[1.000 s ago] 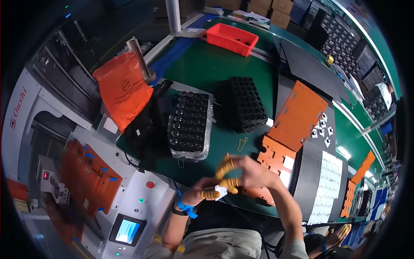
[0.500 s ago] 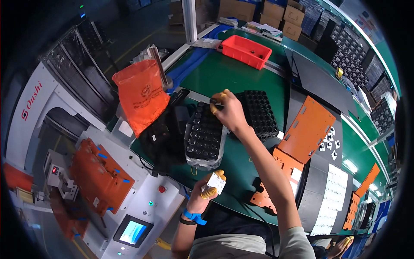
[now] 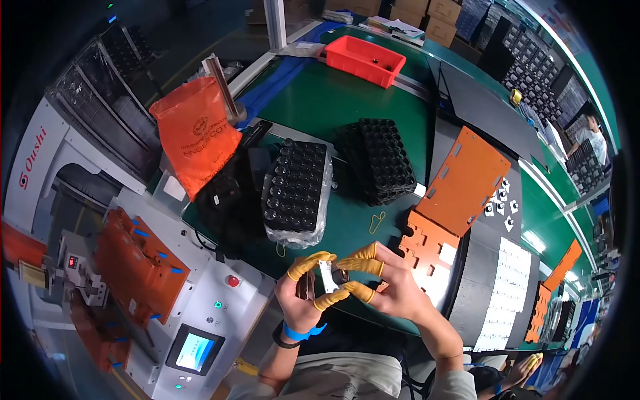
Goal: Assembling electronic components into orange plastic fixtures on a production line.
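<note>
My left hand (image 3: pixel 301 297), in yellow finger cots with a blue strap at the wrist, grips a small white plate (image 3: pixel 327 277) by its edges. From the other side my right hand (image 3: pixel 395 285), also in yellow finger cots, pinches a small dark round lens-like part (image 3: pixel 341 275) against the plate's face. Fingertips partly hide where the two meet. Beyond the hands sits a black tray of round glossy lenses (image 3: pixel 297 181), wrapped in clear plastic. Black cupped trays (image 3: pixel 388 160) are stacked to its right.
A red bin (image 3: pixel 363 63) stands at the far side of the green table. An orange bag (image 3: pixel 197 133) lies left. To the right are an orange fixture (image 3: pixel 467 180) and several white plates with black parts (image 3: pixel 501 200). A machine with a screen (image 3: pixel 198 352) flanks the left.
My right hand has come back from the lens tray to my left hand, bringing the dark part to the white plate. The view has shifted slightly.
</note>
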`<state>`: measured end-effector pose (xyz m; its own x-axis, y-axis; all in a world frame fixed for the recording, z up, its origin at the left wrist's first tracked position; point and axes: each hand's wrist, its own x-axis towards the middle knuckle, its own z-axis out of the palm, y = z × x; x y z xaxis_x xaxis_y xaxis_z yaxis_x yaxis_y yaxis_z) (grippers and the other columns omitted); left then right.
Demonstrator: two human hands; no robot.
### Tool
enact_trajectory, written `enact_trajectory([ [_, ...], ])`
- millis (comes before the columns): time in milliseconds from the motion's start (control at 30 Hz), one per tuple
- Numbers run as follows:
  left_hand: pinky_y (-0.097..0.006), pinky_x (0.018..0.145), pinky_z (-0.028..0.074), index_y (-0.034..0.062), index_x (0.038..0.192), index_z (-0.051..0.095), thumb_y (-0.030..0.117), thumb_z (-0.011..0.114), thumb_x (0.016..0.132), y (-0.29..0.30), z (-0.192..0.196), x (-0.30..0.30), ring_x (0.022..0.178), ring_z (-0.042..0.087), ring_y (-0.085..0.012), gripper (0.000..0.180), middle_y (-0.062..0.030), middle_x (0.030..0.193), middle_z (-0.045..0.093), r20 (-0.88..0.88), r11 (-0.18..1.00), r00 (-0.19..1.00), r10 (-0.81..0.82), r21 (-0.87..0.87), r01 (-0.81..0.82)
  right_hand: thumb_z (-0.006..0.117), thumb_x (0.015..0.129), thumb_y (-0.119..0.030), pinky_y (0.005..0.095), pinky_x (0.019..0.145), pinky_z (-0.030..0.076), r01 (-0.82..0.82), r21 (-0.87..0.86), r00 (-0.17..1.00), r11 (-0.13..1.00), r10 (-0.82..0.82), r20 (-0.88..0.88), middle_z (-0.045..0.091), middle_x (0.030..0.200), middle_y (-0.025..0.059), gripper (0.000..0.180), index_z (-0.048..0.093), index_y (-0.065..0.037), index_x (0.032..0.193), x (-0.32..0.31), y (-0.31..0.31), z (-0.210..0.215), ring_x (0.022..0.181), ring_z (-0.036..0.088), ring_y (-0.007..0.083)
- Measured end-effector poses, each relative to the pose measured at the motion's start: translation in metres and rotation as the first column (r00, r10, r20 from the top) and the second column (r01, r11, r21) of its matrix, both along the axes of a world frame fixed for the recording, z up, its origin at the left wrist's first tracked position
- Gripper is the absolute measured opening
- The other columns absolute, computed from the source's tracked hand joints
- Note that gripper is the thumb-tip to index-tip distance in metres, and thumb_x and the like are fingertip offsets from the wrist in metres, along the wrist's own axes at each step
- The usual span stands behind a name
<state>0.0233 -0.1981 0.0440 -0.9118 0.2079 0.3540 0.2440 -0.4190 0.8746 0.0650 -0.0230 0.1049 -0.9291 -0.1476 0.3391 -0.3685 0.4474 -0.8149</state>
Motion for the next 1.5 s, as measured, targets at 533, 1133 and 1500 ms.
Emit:
enact_trajectory([
  [533,-0.033,0.089,0.054,-0.0009,0.120,0.062,0.015,0.093,0.066,0.027,-0.004,0.027,0.101,0.067,-0.0186,0.064,-0.0133,0.113,0.069,0.065,0.992,0.991,-0.115,-0.040,0.118,0.077,0.075,-0.001,0.0375,0.060,0.050,0.127,0.128,0.975,0.984,-0.100,-0.200,0.059,0.089,0.0127,0.032,0.069,0.001,0.106,0.040,0.026,-0.002,0.078,0.059,0.0299],
  [1133,-0.036,0.093,0.053,0.0003,0.123,0.060,0.012,0.093,0.066,0.036,-0.012,0.033,0.105,0.065,-0.0221,0.067,-0.0146,0.118,0.066,-0.103,0.967,0.990,-0.095,-0.247,0.067,0.077,0.071,0.000,0.0390,0.065,0.052,0.206,0.239,0.971,0.949,-0.168,-0.168,0.059,0.093,0.0120,0.043,0.065,0.005,0.112,0.061,0.036,-0.001,0.079,0.059,0.0305],
  [1500,-0.029,0.091,0.052,-0.0012,0.127,0.059,0.009,0.085,0.076,0.052,-0.016,0.031,0.103,0.063,-0.0135,0.058,-0.0063,0.116,0.066,0.506,0.920,0.768,-0.392,0.225,0.321,0.078,0.072,-0.010,0.0381,0.062,0.051,0.207,0.448,0.974,0.870,-0.140,-0.177,0.053,0.088,0.0113,0.029,0.064,0.006,0.092,0.062,0.048,0.002,0.078,0.056,0.0279],
])
